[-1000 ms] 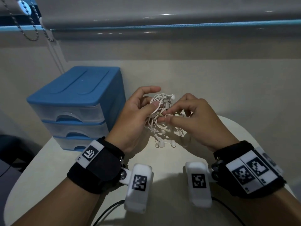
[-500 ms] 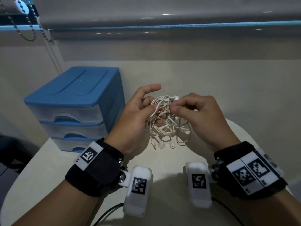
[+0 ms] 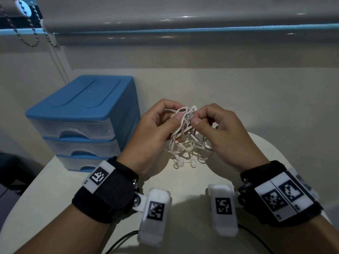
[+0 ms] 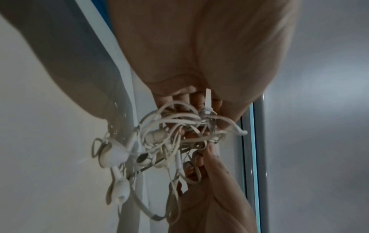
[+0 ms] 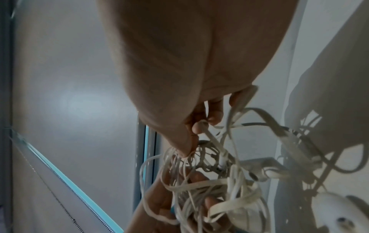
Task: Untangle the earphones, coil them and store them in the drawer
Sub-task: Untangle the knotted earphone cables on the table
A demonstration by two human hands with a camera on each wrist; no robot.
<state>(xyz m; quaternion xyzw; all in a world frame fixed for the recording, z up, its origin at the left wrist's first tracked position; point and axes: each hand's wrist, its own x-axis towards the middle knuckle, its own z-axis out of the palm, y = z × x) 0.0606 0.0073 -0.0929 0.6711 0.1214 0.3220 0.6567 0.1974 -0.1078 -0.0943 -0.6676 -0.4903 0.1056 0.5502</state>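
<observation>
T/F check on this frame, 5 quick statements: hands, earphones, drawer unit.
1. Both hands pinch the earphones. True: the left hand and the right hand each grip strands at the top of the bundle.
2. The earphones are neatly coiled. False: they are a tangled clump, with earbuds dangling at the bottom.
3. The top drawer of the blue drawer unit is pulled open. False: all three drawers are shut.
4. The drawer unit stands to the left of the hands. True.
5. The earphones lie flat on the table. False: the hands hold the bundle up; whether the lowest earbuds touch the table cannot be told.
</observation>
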